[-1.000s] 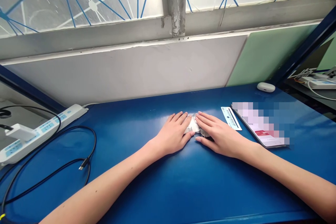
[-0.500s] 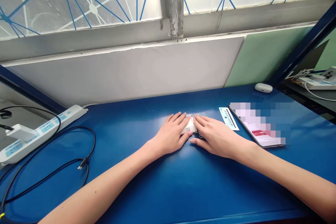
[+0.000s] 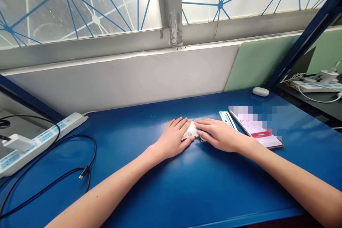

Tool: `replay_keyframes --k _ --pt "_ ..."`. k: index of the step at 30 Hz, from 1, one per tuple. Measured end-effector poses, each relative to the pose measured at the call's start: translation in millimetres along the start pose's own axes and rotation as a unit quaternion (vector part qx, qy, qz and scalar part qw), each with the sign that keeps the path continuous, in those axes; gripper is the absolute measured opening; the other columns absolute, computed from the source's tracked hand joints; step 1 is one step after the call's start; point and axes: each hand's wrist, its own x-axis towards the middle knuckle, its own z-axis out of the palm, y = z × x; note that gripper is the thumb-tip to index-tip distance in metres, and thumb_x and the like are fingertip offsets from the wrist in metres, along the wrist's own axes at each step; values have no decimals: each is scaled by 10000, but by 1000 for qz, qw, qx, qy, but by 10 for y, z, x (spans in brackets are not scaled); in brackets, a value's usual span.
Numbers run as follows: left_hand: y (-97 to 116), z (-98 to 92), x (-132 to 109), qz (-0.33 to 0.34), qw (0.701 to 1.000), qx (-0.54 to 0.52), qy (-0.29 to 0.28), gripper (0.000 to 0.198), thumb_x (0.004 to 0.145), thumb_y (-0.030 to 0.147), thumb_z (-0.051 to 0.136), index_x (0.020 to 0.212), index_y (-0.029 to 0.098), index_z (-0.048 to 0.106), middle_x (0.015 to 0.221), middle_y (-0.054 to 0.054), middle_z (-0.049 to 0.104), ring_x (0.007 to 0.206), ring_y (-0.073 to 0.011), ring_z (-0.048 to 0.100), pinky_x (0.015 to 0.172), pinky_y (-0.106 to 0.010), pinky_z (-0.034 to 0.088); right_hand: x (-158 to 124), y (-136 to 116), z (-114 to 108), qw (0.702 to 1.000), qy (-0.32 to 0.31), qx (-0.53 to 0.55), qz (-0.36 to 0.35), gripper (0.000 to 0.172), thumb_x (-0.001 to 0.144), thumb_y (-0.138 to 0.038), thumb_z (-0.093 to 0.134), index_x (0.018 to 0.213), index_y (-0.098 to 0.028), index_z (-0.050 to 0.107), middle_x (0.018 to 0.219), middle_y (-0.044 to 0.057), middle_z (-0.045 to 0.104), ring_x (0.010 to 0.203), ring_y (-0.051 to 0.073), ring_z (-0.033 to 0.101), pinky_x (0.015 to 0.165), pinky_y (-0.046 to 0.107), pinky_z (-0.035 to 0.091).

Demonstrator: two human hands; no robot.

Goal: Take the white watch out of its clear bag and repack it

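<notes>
A small white, crinkled packet (image 3: pixel 191 130) lies on the blue table (image 3: pixel 187 185), near its middle. My left hand (image 3: pixel 173 139) rests flat on the packet's left side, fingers stretched out and together. My right hand (image 3: pixel 219 135) lies flat on its right side, fingers extended, fingertips meeting those of the left hand over the packet. Most of the packet is hidden under the two hands. Something small and metallic shows by my right thumb, too small to name.
A phone (image 3: pixel 256 130) with a lit screen and a narrow white card (image 3: pixel 227 119) lie just right of my right hand. A white earbud case (image 3: pixel 260 91) sits at the back right. A power strip (image 3: pixel 34 142) and a black cable (image 3: pixel 80 176) lie at the left.
My hands have stayed on the packet, the right one drawing in closer to the left. The view has shifted a little, so everything sits lower and further left.
</notes>
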Motion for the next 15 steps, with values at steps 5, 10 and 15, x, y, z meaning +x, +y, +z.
replay_keyframes --k 5,10,15 --pt "-25 17 -5 7 1000 -1 4 628 997 562 386 1489 175 355 1553 -136 375 1455 -321 303 1175 -499 250 -60 226 29 998 40 39 -11 363 984 -205 406 1284 -186 610 1307 119 650 1197 262 604 1000 428 515" --pt "-45 25 -6 26 1000 -4 -2 611 1009 544 370 1506 193 321 1545 -128 389 1457 -338 287 1163 -537 250 -45 344 193 996 88 26 0 443 947 -115 401 1356 -194 551 1343 149 612 1228 280 576 996 472 518" --pt "-11 -14 -2 71 996 -44 19 556 1015 465 413 1499 213 303 1495 -131 450 1394 -306 395 1144 -513 303 -8 355 210 993 112 28 -21 452 910 -91 467 1328 -220 581 1241 125 675 1134 271 633 952 455 544"
